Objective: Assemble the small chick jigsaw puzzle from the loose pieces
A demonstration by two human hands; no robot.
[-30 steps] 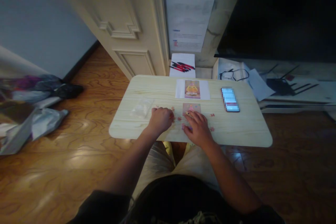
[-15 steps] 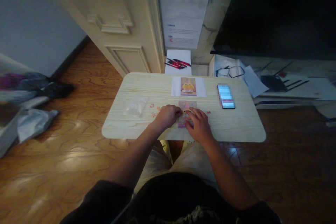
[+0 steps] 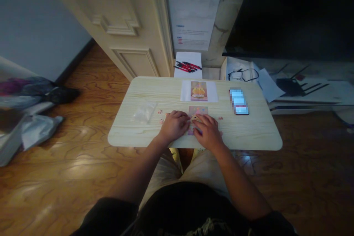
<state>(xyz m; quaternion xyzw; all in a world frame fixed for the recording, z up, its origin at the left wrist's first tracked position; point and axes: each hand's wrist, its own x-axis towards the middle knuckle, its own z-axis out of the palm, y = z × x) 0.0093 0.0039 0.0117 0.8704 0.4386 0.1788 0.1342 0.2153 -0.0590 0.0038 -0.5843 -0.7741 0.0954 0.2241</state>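
Note:
A small pink and purple jigsaw puzzle [image 3: 198, 110] with a yellow figure lies on the light wooden table [image 3: 132, 134] in front of me. My left hand [image 3: 174, 125] rests at its left edge, fingers loosely bent and pointing right; no held piece shows. Across the puzzle's right side lies my right hand [image 3: 208, 129], its fingers apart and fingertips touching the surface. Together the hands hide much of the lower half. Small reddish puzzle pieces [image 3: 160, 111] lie left of my left hand, and another piece [image 3: 220, 118] lies to the right.
Behind the puzzle is a printed sheet [image 3: 212, 92] with a similar yellow figure. A clear plastic bag [image 3: 144, 113] lies on the left, a phone [image 3: 239, 101] on the right. Beyond the table's far edge, several red and black pens [image 3: 188, 67] rest on a white surface.
My left hand has turned from a pinch at the puzzle's left edge into a broader, loosened pose. My right hand has shifted slightly left and stays on the puzzle.

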